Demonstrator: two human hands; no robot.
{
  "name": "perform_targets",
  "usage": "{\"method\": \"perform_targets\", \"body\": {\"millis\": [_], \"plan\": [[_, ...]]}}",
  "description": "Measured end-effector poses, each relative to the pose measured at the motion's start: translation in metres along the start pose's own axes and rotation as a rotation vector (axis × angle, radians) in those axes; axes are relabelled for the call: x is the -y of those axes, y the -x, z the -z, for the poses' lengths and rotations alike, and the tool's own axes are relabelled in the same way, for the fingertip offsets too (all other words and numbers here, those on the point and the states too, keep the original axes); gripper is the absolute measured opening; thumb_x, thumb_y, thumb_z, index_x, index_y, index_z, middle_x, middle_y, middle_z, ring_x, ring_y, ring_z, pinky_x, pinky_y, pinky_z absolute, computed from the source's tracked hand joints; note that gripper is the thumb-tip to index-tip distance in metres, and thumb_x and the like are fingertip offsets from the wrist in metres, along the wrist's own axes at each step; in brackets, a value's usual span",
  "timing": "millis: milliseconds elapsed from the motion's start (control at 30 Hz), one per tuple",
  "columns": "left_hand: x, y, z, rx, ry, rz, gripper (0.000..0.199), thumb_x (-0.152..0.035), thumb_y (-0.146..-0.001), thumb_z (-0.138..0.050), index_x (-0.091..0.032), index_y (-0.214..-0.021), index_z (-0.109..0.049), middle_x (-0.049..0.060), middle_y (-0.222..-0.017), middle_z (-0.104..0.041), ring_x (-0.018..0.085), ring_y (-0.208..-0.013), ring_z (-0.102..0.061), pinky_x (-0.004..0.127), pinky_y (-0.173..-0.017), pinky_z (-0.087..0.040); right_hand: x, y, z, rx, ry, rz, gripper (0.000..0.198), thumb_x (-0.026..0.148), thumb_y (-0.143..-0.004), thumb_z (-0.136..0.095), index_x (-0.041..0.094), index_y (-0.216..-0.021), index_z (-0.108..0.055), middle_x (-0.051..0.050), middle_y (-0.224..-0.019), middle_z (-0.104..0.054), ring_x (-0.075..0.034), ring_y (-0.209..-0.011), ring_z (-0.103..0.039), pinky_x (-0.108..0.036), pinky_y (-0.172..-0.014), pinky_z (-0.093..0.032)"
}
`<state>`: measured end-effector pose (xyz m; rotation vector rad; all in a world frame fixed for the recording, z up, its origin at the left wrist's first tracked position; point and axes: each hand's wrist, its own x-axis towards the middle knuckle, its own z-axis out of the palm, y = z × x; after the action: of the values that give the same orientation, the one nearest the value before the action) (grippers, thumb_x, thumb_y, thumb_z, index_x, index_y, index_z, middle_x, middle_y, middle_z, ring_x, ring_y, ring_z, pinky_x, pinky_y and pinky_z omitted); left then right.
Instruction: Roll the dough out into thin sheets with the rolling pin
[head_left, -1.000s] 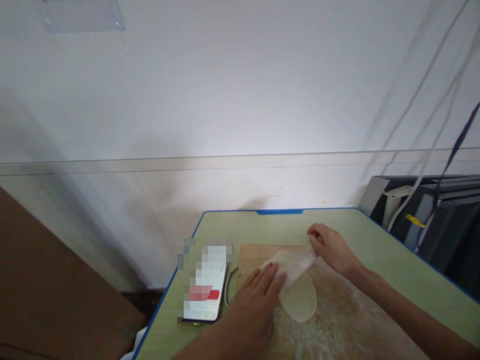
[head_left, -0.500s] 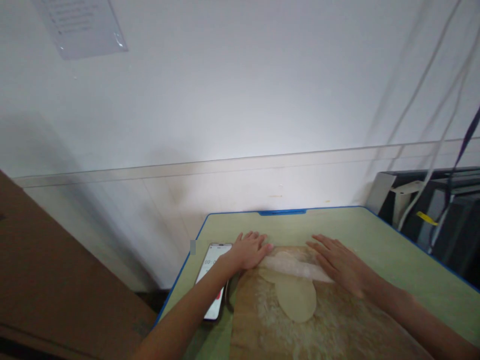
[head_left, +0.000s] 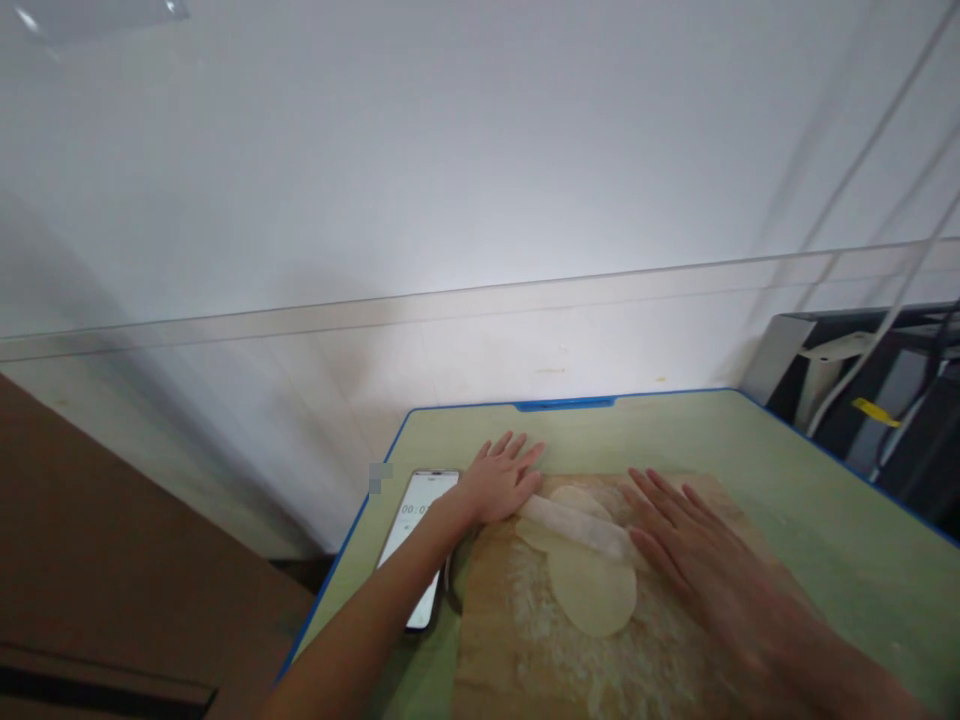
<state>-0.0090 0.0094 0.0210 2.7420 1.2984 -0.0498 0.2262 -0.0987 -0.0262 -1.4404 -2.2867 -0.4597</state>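
Observation:
A pale rolling pin [head_left: 574, 525] lies slantwise across flattened dough [head_left: 596, 590] on a floured wooden board [head_left: 495, 620]. My left hand [head_left: 501, 482] rests at the pin's left end, by the board's far left corner, with its fingers spread. My right hand [head_left: 694, 545] lies flat over the pin's right end, fingers stretched out and slightly apart, hiding that end. Neither hand is wrapped round the pin. The dough shows as a rounded sheet on the near side, with more on the far side of the pin.
A phone [head_left: 431, 490] with a timer on its screen lies left of the board, partly behind my left forearm. The green table [head_left: 660, 430] has a blue edge and stands against a white wall. Dark equipment [head_left: 919, 400] and cables are at the right.
The pin has turned to a steeper slant. My right hand has come nearer to me, its fingers more spread, while the left fingers have also opened wider. The view has shifted slightly.

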Motion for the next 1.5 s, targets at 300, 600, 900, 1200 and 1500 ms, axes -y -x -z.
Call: {"method": "perform_targets", "body": {"millis": [300,600,900,1200,1500], "plan": [[-0.006,0.02,0.0,-0.087,-0.033,-0.054,0.044,-0.03,-0.093,-0.024,-0.022,-0.136,-0.032,0.01,-0.141,-0.031,0.025,-0.132,-0.019,0.045,-0.104,-0.016,0.032,0.011,0.02,-0.218,0.141,0.114,0.045,0.028,-0.09,-0.021,0.013,-0.121,-0.051,-0.014,-0.103,-0.065,-0.024,-0.092,-0.061,-0.04,-0.076,-0.048],[-0.01,0.038,0.003,-0.126,-0.039,-0.058,0.044,-0.027,-0.092,-0.025,-0.022,-0.136,-0.03,0.006,-0.14,-0.034,0.022,-0.131,-0.023,0.045,-0.105,-0.018,0.048,0.014,0.023,-0.259,0.332,0.114,0.05,0.038,-0.092,-0.021,0.006,-0.105,-0.056,-0.018,-0.102,-0.066,-0.024,-0.088,-0.063,-0.04,-0.079,-0.044],[-0.012,0.059,0.005,-0.134,-0.036,-0.069,0.047,-0.027,-0.094,-0.023,-0.018,-0.139,-0.019,0.003,-0.143,-0.026,0.019,-0.132,-0.02,0.043,-0.106,-0.018,0.064,0.02,0.025,-0.263,0.339,0.123,0.053,0.04,-0.091,-0.022,0.001,-0.102,-0.056,-0.025,-0.103,-0.063,-0.026,-0.087,-0.064,-0.038,-0.071,-0.05],[-0.017,0.078,0.003,-0.133,-0.037,-0.033,0.046,-0.028,-0.094,-0.024,-0.019,-0.139,-0.021,0.005,-0.143,-0.026,0.018,-0.132,-0.02,0.043,-0.107,-0.017,0.071,0.025,0.025,-0.335,0.298,0.095,0.049,0.041,-0.09,-0.023,0.007,-0.1,-0.056,-0.021,-0.1,-0.066,-0.024,-0.087,-0.064,-0.034,-0.07,-0.051],[-0.019,0.089,0.0,-0.16,-0.073,-0.017,0.046,-0.029,-0.095,-0.023,-0.017,-0.139,-0.021,0.006,-0.144,-0.024,0.018,-0.132,-0.017,0.043,-0.107,-0.016,0.072,0.038,0.008,-0.315,0.338,0.136,0.055,0.049,-0.084,-0.037,0.003,-0.106,-0.056,-0.024,-0.107,-0.062,-0.028,-0.093,-0.061,-0.038,-0.074,-0.049]]}}
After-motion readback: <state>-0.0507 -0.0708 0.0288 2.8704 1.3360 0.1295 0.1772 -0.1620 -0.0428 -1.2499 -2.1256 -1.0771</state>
